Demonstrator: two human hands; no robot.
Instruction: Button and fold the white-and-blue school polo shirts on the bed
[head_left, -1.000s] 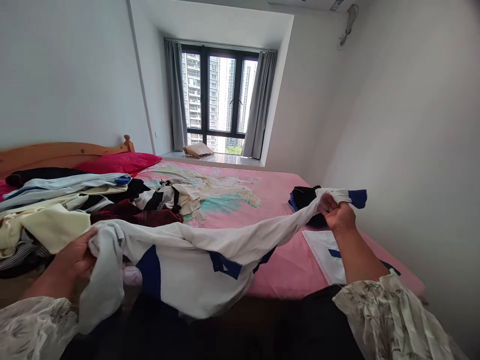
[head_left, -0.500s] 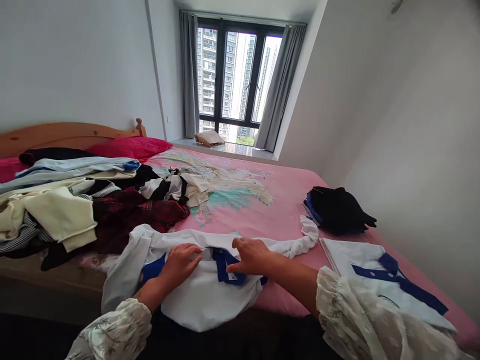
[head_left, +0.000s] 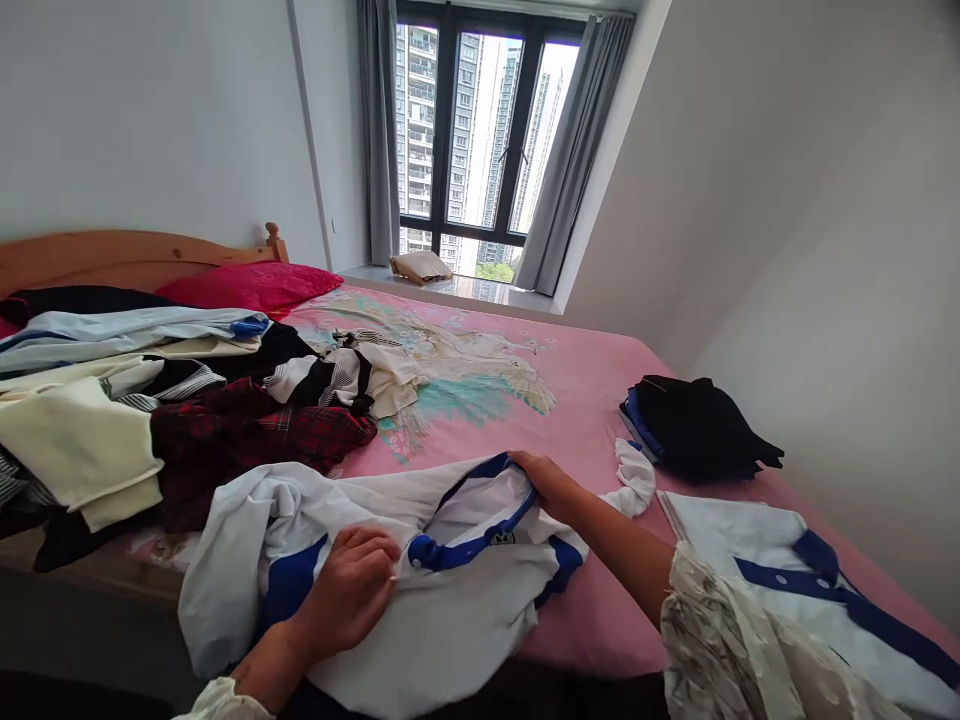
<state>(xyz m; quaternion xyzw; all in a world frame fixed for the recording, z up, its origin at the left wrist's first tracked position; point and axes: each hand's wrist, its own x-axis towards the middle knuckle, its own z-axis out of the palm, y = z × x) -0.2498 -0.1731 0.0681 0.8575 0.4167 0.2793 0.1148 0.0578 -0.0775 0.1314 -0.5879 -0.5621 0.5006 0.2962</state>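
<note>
A white polo shirt (head_left: 450, 625) with blue collar, placket and trim lies rumpled at the bed's near edge. My right hand (head_left: 546, 482) is closed on its blue collar, holding the neck opening raised and spread. The fingers of my left hand (head_left: 354, 580) are curled against the white front, left of the buttoned placket, and appear to pinch the cloth; their tips are partly hidden. One sleeve bunches up at the left, while the other stretches right behind my right forearm.
A folded white and blue shirt (head_left: 787, 560) lies at right, below a stack of dark folded clothes (head_left: 694, 425). Loose garments, among them a red plaid one (head_left: 255, 430) and a cream one (head_left: 82, 440), heap up at left. The pink bedsheet (head_left: 585, 390) spreads behind.
My right hand has moved up and right, lifting and opening the shirt's collar. My left hand has moved slightly lower, its fingers now curled in. The view has shifted a little.
</note>
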